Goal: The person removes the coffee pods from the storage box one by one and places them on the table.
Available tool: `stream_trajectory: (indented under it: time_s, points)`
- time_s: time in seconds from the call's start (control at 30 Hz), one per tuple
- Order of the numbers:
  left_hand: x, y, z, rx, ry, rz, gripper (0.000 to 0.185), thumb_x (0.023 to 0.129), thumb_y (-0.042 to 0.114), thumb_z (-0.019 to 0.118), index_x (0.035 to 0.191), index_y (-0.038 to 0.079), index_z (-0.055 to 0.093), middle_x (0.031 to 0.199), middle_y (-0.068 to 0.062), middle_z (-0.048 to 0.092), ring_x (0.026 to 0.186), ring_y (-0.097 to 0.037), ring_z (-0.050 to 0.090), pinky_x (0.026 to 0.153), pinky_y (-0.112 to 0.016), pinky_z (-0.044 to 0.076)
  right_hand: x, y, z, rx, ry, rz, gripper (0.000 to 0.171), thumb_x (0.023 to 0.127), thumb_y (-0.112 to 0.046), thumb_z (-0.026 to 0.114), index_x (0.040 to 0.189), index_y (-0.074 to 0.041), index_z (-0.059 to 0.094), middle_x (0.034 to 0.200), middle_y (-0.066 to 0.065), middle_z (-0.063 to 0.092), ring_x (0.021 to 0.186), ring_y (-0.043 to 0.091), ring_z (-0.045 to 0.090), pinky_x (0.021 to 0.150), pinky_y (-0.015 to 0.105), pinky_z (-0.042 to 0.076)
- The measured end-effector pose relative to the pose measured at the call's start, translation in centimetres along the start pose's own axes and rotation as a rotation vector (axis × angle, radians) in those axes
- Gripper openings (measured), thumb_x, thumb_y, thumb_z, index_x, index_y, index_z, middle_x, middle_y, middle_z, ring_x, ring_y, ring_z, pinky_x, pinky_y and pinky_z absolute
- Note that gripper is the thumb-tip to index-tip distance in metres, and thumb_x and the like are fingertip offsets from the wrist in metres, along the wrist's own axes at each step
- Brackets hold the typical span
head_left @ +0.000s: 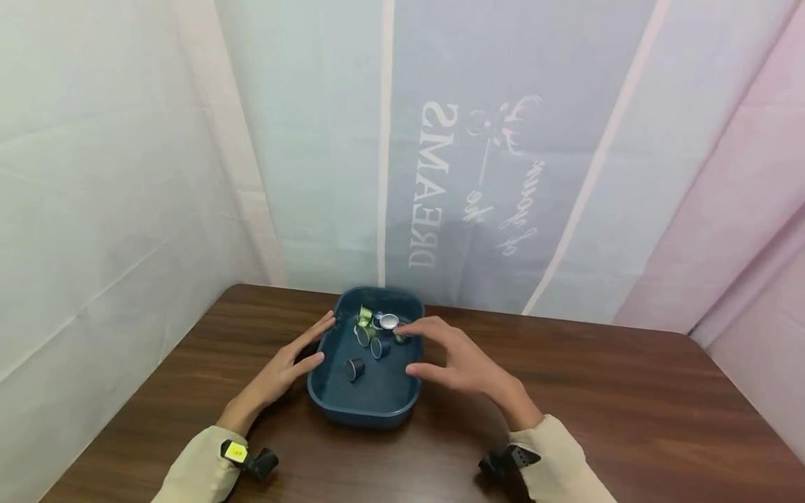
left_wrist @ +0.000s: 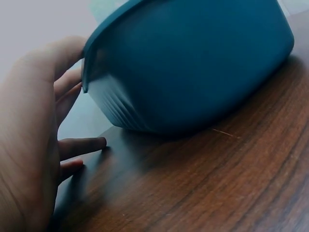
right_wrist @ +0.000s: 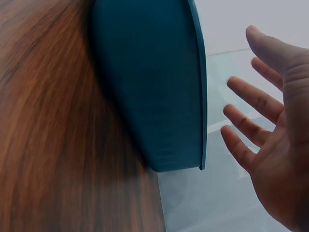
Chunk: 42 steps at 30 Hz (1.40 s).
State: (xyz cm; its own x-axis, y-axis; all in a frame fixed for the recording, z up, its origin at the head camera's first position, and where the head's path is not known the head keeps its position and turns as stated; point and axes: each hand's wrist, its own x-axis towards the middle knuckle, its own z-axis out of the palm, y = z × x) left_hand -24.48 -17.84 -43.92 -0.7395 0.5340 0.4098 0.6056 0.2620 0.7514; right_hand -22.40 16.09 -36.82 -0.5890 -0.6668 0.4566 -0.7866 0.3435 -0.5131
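Observation:
A dark blue plastic basin (head_left: 385, 392) stands on the table near its back edge. Several coffee capsules lie loose in it: a dark one (head_left: 355, 369) tipped on its side, a blue one (head_left: 379, 348), green ones (head_left: 365, 316) and one with its silver lid (head_left: 389, 321) facing up. My left hand (head_left: 279, 370) is at the basin's left side, thumb right at the rim and fingers spread. My right hand (head_left: 462, 356) hovers over the right rim, fingers extended and apart, holding nothing; in the right wrist view its palm and fingers (right_wrist: 248, 94) stand off from the basin wall.
The dark wooden table (head_left: 585, 398) extends to both sides of the basin. A pale fabric curtain (head_left: 327, 140) with mirrored lettering hangs right behind the table's back edge. Black wrist cameras (head_left: 260, 462) are strapped over the light sleeves (head_left: 201, 464).

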Motion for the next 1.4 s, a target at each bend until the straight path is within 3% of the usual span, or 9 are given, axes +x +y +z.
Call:
stream_trajectory:
  time_s: [0.2,0.53,0.8,1.07,1.4]
  points:
    - [-0.1,-0.2,-0.7,0.050,0.007,-0.006,0.055,0.100,0.009,0.047,0.152,0.014,0.029,0.158,-0.001,0.017,0.143,-0.023,0.019,0.106,-0.054,0.027,1.5,-0.1,0.6,0.079,-0.071,-0.001,0.049,0.089,-0.028,0.070,0.134,-0.021,0.054,0.129,-0.010,0.055,0.112,0.016,0.054,0.091,0.037,0.047]
    - [-0.2,-0.4,-0.8,0.043,0.003,-0.011,0.055,0.100,0.011,0.047,0.152,0.013,0.028,0.158,0.001,0.016,0.142,-0.026,0.019,0.102,-0.064,0.024,3.8,0.7,1.9,0.135,-0.217,-0.040,0.047,0.085,-0.027,0.075,0.128,-0.016,0.058,0.122,-0.002,0.061,0.103,0.019,0.061,0.087,0.037,0.050]
    - [-0.2,-0.4,-0.4,0.052,0.007,0.000,0.055,0.099,0.008,0.046,0.152,0.013,0.029,0.158,-0.001,0.018,0.142,-0.027,0.021,0.101,-0.064,0.026,4.8,0.9,3.0,0.095,-0.288,-0.058,0.045,0.081,-0.022,0.079,0.122,-0.015,0.062,0.115,0.004,0.064,0.095,0.020,0.062,0.082,0.036,0.051]
    - [-0.2,-0.4,-0.3,0.047,-0.001,0.006,0.055,0.100,0.011,0.046,0.152,0.014,0.029,0.159,-0.002,0.017,0.142,-0.026,0.022,0.101,-0.063,0.027,6.3,1.1,3.6,0.034,-0.327,-0.111,0.044,0.078,-0.016,0.081,0.118,-0.018,0.063,0.109,-0.001,0.064,0.088,0.013,0.061,0.077,0.025,0.051]
    - [0.0,0.1,-0.2,0.047,-0.016,0.006,0.054,0.100,0.008,0.045,0.152,0.011,0.028,0.158,-0.004,0.017,0.142,-0.028,0.022,0.102,-0.062,0.027,7.6,1.5,4.0,-0.032,-0.436,-0.090,0.044,0.078,-0.016,0.081,0.118,-0.019,0.064,0.112,-0.005,0.064,0.085,0.005,0.060,0.074,0.020,0.050]
